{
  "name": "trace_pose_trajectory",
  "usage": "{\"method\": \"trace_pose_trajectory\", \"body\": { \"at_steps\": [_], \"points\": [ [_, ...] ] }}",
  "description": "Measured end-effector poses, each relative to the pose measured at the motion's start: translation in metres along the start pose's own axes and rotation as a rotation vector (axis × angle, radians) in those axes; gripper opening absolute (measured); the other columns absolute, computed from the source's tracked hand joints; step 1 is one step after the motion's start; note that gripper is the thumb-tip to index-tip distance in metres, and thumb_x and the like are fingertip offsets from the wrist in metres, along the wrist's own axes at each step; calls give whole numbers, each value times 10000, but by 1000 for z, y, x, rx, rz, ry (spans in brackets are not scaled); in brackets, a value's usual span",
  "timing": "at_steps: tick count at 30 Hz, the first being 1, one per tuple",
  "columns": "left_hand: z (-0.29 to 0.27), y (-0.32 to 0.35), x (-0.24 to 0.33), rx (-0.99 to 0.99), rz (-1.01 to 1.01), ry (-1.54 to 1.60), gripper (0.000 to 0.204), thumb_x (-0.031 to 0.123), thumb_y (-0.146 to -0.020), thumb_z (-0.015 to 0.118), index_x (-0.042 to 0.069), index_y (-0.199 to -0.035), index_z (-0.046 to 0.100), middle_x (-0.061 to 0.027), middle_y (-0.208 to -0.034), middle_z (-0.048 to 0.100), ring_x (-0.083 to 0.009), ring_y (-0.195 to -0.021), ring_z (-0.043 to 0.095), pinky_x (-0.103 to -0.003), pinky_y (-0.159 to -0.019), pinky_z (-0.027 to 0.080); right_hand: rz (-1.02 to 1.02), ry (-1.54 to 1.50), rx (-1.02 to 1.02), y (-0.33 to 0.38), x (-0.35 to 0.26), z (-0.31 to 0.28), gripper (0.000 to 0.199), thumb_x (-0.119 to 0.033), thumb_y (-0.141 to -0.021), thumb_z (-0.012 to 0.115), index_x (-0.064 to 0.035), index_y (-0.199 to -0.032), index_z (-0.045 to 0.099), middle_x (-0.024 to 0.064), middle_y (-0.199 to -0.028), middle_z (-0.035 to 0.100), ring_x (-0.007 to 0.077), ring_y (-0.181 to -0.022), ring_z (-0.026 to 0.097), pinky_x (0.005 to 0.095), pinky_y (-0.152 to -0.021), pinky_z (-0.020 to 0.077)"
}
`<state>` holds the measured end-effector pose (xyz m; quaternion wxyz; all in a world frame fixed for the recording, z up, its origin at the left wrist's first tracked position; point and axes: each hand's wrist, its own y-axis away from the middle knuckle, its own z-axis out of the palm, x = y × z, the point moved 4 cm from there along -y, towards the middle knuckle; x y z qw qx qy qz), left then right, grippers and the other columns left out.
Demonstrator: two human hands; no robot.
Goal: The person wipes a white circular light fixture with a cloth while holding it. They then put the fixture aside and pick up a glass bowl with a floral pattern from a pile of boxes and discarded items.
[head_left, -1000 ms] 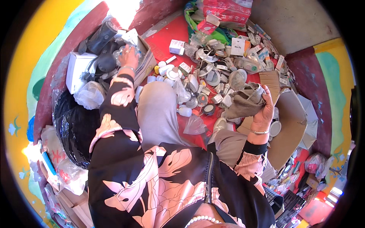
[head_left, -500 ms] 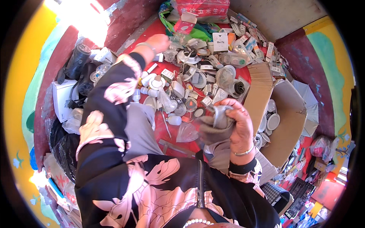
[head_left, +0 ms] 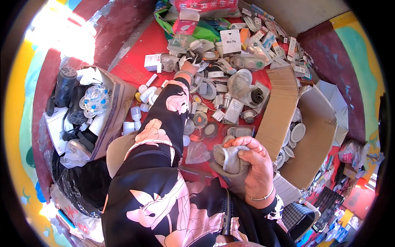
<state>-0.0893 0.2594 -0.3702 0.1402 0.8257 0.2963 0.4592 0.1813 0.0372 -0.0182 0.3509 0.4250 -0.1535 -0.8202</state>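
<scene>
My left hand [head_left: 188,68] reaches far into a pile of lamp parts. It is at a white ring-shaped light fitting [head_left: 182,62], just below a dark round piece [head_left: 194,56]. Its fingertips are partly hidden, so its grip cannot be made out. Close to my body, my right hand [head_left: 258,164] is closed on a bunched grey knitted cloth [head_left: 231,159], thumb and fingers pinching its upper edge. A clear plastic bag [head_left: 197,153] lies left of the cloth. White bulbs [head_left: 135,113] rest beside my left forearm.
An open cardboard box [head_left: 314,142] with round white fittings stands at right. Another box [head_left: 117,111] holds dark cylinders and clear plastic at left. Small cartons [head_left: 271,41] heap at the back right, near a red printed bag [head_left: 205,5]. A red cloth [head_left: 133,61] lies underneath.
My left hand has moved from the far left edge of the pile to the right and nearer, in among the fittings. My right hand keeps the cloth. The view has shifted.
</scene>
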Motion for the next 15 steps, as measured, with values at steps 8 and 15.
{"method": "trace_pose_trajectory", "body": {
  "at_steps": [8, 15],
  "points": [
    [-29, 43, 19, 79, 182, -223, 386, 386, -835, 548, 39, -964, 654, -199, -1013, 624, -372, -977, 580, -436, -856, 447, -23, -5, -25, 1, 2, 3, 275, 44, -757, 428, 41, -982, 586, 167, -996, 635, 225, -933, 621, 333, -842, 498],
    [-65, 85, 2, 77, 250, 264, 444, 438, -792, 595, 9, -881, 670, -202, -967, 624, -267, -949, 620, -389, -848, 456, -26, 33, -104, -6, 10, -14, 293, 43, -771, 426, 38, -1017, 583, 142, -997, 644, 234, -868, 644, 345, -822, 519]
  ]
}}
